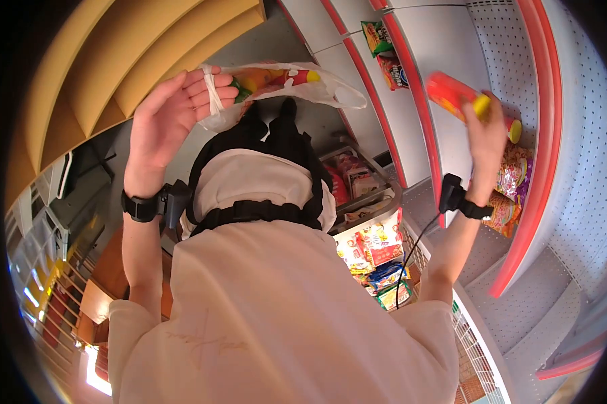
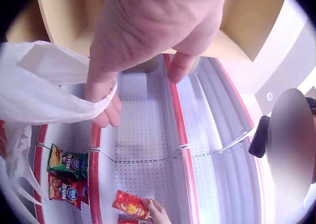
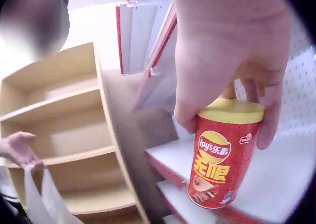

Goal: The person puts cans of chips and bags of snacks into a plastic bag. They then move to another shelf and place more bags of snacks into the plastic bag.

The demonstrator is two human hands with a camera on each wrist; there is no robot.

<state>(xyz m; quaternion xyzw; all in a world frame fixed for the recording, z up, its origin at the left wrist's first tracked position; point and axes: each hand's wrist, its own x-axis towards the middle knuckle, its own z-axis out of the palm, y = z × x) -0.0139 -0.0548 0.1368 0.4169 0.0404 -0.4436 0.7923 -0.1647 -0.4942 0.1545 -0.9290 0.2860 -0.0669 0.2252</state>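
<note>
My right hand [image 1: 485, 135] grips a red chip canister [image 1: 452, 95] by its yellow lid end, beside the shelf. In the right wrist view the canister [image 3: 217, 160] hangs upright, thumb and fingers around the lid [image 3: 231, 110]. The handles of a clear-white plastic bag [image 1: 337, 91] loop over the fingers of my left hand [image 1: 165, 118], its palm turned up and fingers loosely bent. Red, yellow and green items show inside the bag. The left wrist view shows the handle [image 2: 54, 103] across those fingers.
Another canister [image 1: 514, 130] and snack bags [image 1: 512, 172] lie on the right shelf. Green and red packets [image 1: 384, 54] sit on another shelf. Wooden shelving [image 1: 81, 81] stands at left. A basket [image 1: 475, 343] and packaged goods [image 1: 377, 252] are low at right.
</note>
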